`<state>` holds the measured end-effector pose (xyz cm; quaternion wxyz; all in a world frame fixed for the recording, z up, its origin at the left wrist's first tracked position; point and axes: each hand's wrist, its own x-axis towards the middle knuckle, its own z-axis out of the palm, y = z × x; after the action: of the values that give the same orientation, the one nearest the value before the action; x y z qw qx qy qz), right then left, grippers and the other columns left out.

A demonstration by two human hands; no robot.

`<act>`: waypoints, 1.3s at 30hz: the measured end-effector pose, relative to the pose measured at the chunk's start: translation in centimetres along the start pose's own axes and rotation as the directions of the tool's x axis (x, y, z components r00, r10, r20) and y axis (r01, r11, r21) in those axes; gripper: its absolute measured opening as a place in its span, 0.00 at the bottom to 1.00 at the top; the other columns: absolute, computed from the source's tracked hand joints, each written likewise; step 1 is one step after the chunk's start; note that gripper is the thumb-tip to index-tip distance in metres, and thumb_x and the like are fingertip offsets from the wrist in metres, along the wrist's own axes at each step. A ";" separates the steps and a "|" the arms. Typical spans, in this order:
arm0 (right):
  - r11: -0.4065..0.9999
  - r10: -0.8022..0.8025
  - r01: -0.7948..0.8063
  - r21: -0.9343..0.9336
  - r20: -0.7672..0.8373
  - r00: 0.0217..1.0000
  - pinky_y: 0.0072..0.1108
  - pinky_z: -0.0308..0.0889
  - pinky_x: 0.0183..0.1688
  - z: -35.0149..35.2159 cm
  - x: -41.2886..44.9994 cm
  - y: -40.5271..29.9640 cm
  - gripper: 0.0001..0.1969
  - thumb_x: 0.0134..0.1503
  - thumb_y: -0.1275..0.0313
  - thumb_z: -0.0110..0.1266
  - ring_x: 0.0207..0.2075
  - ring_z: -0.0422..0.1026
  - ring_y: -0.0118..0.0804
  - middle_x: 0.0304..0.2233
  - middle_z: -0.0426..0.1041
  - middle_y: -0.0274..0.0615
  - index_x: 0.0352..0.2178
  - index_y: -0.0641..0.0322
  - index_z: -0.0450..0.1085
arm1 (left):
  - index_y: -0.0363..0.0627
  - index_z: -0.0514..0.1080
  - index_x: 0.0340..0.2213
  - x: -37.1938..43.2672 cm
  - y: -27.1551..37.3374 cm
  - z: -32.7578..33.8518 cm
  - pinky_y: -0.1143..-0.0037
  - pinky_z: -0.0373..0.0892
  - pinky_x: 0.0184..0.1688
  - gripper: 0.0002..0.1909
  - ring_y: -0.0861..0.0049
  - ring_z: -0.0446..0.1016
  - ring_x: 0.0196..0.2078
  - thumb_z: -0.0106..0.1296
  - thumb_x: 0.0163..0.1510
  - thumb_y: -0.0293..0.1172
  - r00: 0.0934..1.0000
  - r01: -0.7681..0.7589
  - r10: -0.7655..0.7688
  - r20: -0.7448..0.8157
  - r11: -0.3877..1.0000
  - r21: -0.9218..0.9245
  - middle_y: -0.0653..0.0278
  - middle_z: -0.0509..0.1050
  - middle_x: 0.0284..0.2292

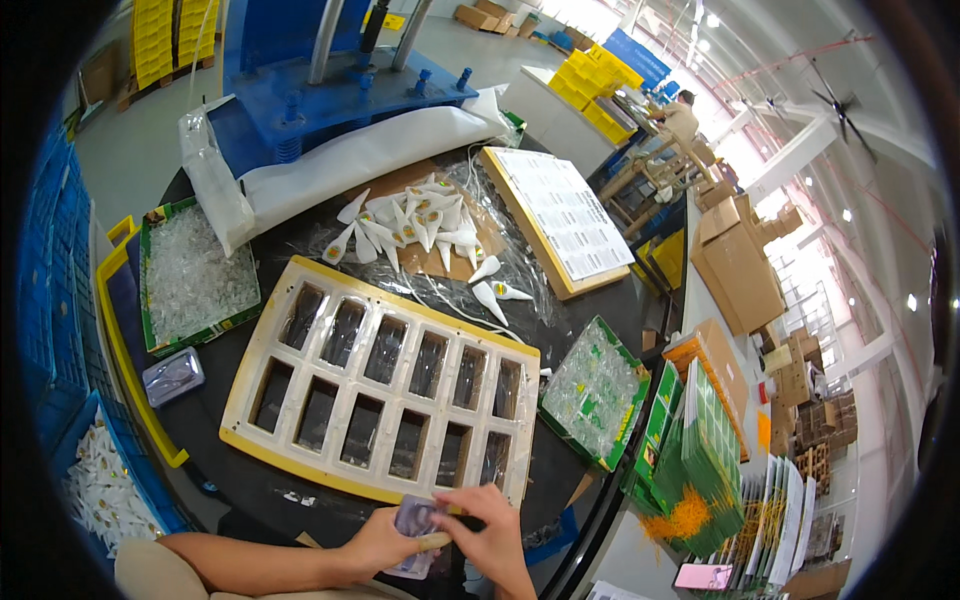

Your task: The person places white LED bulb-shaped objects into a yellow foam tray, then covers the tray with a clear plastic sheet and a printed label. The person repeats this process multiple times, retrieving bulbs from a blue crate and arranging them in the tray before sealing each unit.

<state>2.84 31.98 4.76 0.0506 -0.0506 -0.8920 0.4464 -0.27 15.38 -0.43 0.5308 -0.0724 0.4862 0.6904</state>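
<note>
My left hand (381, 541) grips a clear plastic blister shell, or a small stack of them (414, 517), at the near edge of the round table. Over its right side reaches my right hand (491, 525), fingertips at or just above the plastic; blur hides whether they pinch anything. Just beyond both hands lies a yellow-edged white mould tray (382, 292) with two rows of rectangular openings. Clear film or blisters line its far row and the right end of its near row. A similar blister pack (173, 376) rests left of the tray.
Green cartons of small clear parts (199, 270) (596, 397) flank the tray. White pointed pieces (420, 217) lie piled behind it, beside a printed card sheet on a board (562, 217). A blue press (337, 97) stands at the back. Green cards (697, 457) fill the right side; a person (679, 120) sits far off.
</note>
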 end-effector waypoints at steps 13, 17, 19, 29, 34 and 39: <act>0.991 -0.114 0.116 -0.072 0.032 0.993 0.27 0.64 0.39 3.4 1.7 -1.8 0.08 0.48 0.76 0.64 0.34 0.71 0.43 0.34 0.78 0.43 0.32 0.61 0.79 | 0.36 0.75 0.40 -2.2 0.2 -3.8 0.78 0.74 0.37 0.16 0.81 0.78 0.33 0.64 0.53 0.32 0.997 0.058 -0.061 -0.051 0.996 -0.072 0.63 0.79 0.31; 0.978 -0.145 0.111 -0.179 -0.190 0.971 0.31 0.63 0.41 5.1 6.7 0.6 0.07 0.43 0.77 0.66 0.36 0.72 0.47 0.34 0.78 0.44 0.27 0.62 0.77 | 0.36 0.75 0.40 -2.8 -1.2 -4.8 0.77 0.74 0.39 0.14 0.79 0.78 0.35 0.63 0.55 0.32 0.997 -0.071 0.066 -0.039 0.986 -0.152 0.63 0.79 0.32; 0.926 -0.238 0.100 -0.363 -0.357 0.903 0.32 0.64 0.41 5.8 9.2 1.5 0.09 0.43 0.76 0.67 0.36 0.71 0.47 0.35 0.77 0.44 0.29 0.62 0.78 | 0.37 0.75 0.39 -4.0 -0.3 -5.2 0.76 0.74 0.37 0.12 0.79 0.78 0.33 0.62 0.55 0.31 0.994 -0.005 -0.012 -0.109 0.988 -0.155 0.64 0.79 0.31; 0.979 -0.136 0.130 -0.154 -0.029 0.990 0.32 0.62 0.42 8.3 4.9 -2.5 0.09 0.46 0.74 0.68 0.37 0.72 0.44 0.31 0.78 0.40 0.31 0.60 0.78 | 0.36 0.74 0.43 -4.9 -1.1 -7.6 0.75 0.75 0.37 0.16 0.78 0.78 0.35 0.63 0.55 0.30 0.992 -0.114 0.107 -0.071 0.988 -0.103 0.61 0.79 0.36; 0.906 -0.246 0.074 -0.417 -0.375 0.894 0.35 0.63 0.41 10.5 10.2 -1.2 0.14 0.48 0.71 0.65 0.34 0.71 0.47 0.35 0.78 0.41 0.39 0.59 0.77 | 0.33 0.72 0.41 -6.4 -0.4 -9.5 0.70 0.78 0.38 0.14 0.70 0.80 0.34 0.61 0.55 0.26 0.974 0.001 -0.039 -0.222 0.986 -0.167 0.56 0.78 0.33; 0.982 -0.185 0.186 0.041 -0.037 0.982 0.37 0.62 0.55 9.9 4.2 -4.8 0.21 0.48 0.69 0.65 0.48 0.69 0.49 0.46 0.73 0.46 0.46 0.61 0.73 | 0.40 0.71 0.38 -6.9 1.0 -8.7 0.72 0.75 0.28 0.13 0.74 0.77 0.27 0.62 0.51 0.22 0.932 -0.148 0.103 -0.348 0.984 -0.103 0.62 0.76 0.29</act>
<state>-2.89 21.82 2.87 0.1080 0.0265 -0.8817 0.4586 -1.80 4.36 -0.09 0.3876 -0.1935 0.5292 0.7295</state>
